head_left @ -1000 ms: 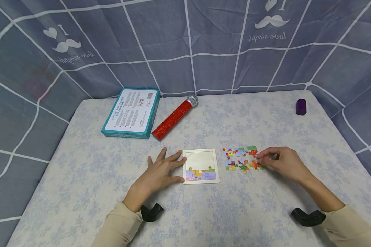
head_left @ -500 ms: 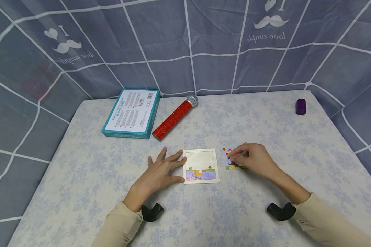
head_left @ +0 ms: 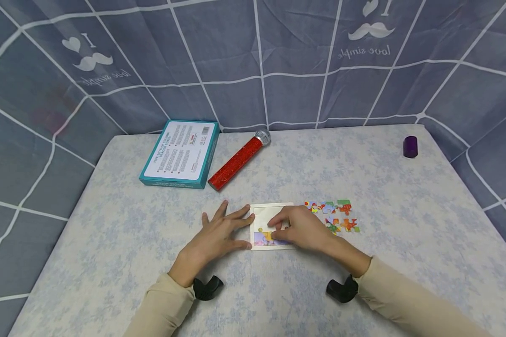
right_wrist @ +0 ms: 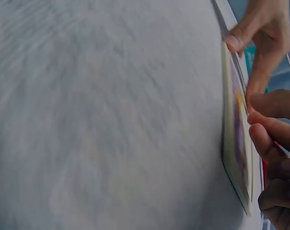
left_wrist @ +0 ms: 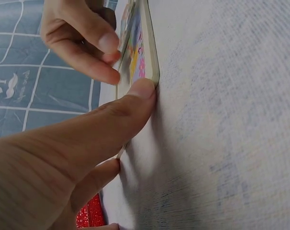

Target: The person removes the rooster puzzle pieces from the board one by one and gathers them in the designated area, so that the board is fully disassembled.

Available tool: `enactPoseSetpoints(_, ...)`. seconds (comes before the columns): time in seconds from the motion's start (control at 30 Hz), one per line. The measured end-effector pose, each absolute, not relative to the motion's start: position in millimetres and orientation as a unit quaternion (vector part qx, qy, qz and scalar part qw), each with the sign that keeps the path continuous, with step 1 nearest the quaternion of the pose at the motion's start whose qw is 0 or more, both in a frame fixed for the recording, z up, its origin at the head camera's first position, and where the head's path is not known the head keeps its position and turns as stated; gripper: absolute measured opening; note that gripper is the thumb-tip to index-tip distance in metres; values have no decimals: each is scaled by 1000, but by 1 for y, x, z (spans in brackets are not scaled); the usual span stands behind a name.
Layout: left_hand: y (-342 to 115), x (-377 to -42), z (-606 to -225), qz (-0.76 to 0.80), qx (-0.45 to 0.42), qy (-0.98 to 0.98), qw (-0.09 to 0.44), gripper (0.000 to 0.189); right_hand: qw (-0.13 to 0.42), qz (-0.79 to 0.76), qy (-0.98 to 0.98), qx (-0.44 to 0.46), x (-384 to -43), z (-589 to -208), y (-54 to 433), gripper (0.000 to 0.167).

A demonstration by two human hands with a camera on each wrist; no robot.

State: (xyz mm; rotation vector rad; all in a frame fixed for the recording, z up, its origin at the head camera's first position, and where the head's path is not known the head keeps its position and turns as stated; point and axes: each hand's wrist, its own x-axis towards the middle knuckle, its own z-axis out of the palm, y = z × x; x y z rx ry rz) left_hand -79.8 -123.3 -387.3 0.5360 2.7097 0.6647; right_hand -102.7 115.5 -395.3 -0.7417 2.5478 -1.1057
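A small white puzzle tray [head_left: 270,205] lies flat mid-table, with joined puzzle pieces [head_left: 261,240] filling its near strip. My left hand [head_left: 217,234] rests at the tray's left side, fingers spread. In the left wrist view its thumb [left_wrist: 142,88] presses the tray's corner. Over the tray, my right hand [head_left: 305,229] has thumb and fingertips brought together in a pinch, close above the joined pieces. The small puzzle piece in that pinch is hidden by the fingers. Right of the tray lie several loose colourful puzzle pieces [head_left: 344,207], partly behind the right hand.
A teal-edged box [head_left: 179,150] lies at the back left, beside a red glittery microphone [head_left: 238,161]. A purple cylinder [head_left: 410,146] stands at the back right. A grey-blue curtain with white lines [head_left: 295,98] hangs behind the table.
My right hand has moved left from the loose pieces' right end, past their left column, to over the tray. The lower left loose piece no longer shows there. My left hand has stayed put.
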Motion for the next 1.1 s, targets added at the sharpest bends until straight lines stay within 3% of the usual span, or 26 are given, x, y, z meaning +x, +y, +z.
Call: enactPoseSetpoints(1.1, -123, -79, -388, 210, 193, 948, 141, 71, 161, -370, 882, -243, -101, -393, 93, 16)
